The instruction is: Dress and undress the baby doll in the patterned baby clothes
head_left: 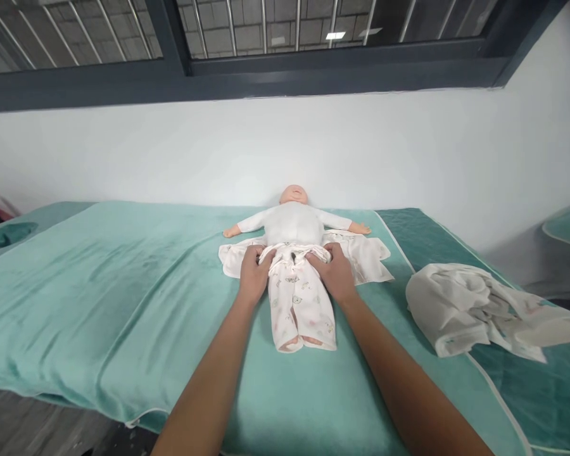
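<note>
A baby doll point(292, 221) lies on its back with both arms spread and its head toward the wall. Its torso and sleeves are white. White printed baby pants point(297, 291) cover its legs, and the feet just show at the cuffs. My left hand point(255, 271) pinches the waistband on the left side. On the opposite side my right hand point(335, 269) grips the same waistband. Beneath the doll, a white printed baby shirt point(368, 256) is laid out to both sides, partly hidden by the doll and my hands.
A green sheet point(123, 285) covers the bed under the doll. To the right lies a crumpled heap of white cloth point(460, 310) on a darker green strip point(517, 386). Behind the bed rises a white wall point(171, 152) below a dark window frame point(266, 76).
</note>
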`<state>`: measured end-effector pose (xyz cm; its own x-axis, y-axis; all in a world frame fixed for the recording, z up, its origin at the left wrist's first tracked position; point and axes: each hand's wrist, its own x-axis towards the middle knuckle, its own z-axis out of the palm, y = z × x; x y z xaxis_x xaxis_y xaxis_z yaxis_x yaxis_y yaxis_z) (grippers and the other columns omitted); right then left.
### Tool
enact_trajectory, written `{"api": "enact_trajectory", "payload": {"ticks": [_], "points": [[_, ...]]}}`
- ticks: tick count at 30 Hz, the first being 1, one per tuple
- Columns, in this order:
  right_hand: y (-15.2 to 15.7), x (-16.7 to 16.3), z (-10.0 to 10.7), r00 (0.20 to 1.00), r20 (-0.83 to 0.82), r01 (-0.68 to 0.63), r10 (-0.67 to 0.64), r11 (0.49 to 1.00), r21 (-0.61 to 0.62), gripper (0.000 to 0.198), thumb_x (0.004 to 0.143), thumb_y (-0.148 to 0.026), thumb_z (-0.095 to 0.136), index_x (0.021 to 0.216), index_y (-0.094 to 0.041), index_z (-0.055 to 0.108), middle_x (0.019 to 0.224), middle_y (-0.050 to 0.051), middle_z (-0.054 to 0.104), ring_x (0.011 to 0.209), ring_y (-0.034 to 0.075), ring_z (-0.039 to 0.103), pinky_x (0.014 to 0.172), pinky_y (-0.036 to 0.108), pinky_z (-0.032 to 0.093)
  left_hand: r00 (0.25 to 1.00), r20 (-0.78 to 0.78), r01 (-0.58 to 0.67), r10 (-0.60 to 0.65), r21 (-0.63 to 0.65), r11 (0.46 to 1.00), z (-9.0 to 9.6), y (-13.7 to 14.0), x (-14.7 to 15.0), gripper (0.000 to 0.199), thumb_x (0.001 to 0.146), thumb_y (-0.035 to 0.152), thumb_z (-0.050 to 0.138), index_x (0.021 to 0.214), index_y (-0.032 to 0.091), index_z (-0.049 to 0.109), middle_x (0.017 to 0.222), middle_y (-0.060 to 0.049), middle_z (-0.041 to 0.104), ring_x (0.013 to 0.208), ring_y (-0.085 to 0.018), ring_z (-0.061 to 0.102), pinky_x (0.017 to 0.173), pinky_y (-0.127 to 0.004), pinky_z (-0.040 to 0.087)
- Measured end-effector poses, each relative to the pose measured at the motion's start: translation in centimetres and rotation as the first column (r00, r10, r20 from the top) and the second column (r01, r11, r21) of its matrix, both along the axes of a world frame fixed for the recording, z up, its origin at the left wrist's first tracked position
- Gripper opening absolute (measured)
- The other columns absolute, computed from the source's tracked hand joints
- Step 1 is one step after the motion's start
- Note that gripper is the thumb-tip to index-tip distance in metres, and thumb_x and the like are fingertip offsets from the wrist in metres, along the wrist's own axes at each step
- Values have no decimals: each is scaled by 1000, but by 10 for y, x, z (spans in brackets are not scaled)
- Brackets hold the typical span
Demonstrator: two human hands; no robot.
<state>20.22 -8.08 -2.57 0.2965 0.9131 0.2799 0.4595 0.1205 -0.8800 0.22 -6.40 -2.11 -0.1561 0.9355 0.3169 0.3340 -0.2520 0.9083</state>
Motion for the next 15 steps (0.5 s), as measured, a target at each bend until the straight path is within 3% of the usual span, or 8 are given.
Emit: {"api": "enact_trajectory", "payload": {"ticks": [5, 10, 15], "points": [[-11, 1, 9, 992, 13, -123, 122, 992, 13, 42, 79, -57, 63, 62, -22, 47, 62, -3, 50, 66, 16, 46, 62, 28, 35, 998, -59, -31, 31, -6, 999, 2, -4, 0, 28, 87, 45, 54, 74, 21, 47, 74, 3, 50, 73, -14, 46, 69, -26, 39], [-33, 5, 11, 969, -14, -243, 247, 959, 148, 38, 81, -51, 63, 62, -21, 50, 74, 0, 55, 74, 17, 51, 69, 29, 39, 997, -68, -49, 49, 2, 999, 3, -3, 0, 29, 86, 44, 55, 72, 21, 44, 72, 4, 48, 72, -13, 44, 67, -26, 38], [-52, 3, 6, 953, -114, -288, 280, 955, -69, 43, 82, -59, 60, 65, -22, 46, 62, -3, 45, 63, 14, 42, 58, 27, 32, 995, -79, -52, 53, 8, 999, 3, 1, -1, 29, 85, 44, 56, 72, 21, 43, 71, 4, 47, 72, -14, 44, 68, -26, 37]]}}
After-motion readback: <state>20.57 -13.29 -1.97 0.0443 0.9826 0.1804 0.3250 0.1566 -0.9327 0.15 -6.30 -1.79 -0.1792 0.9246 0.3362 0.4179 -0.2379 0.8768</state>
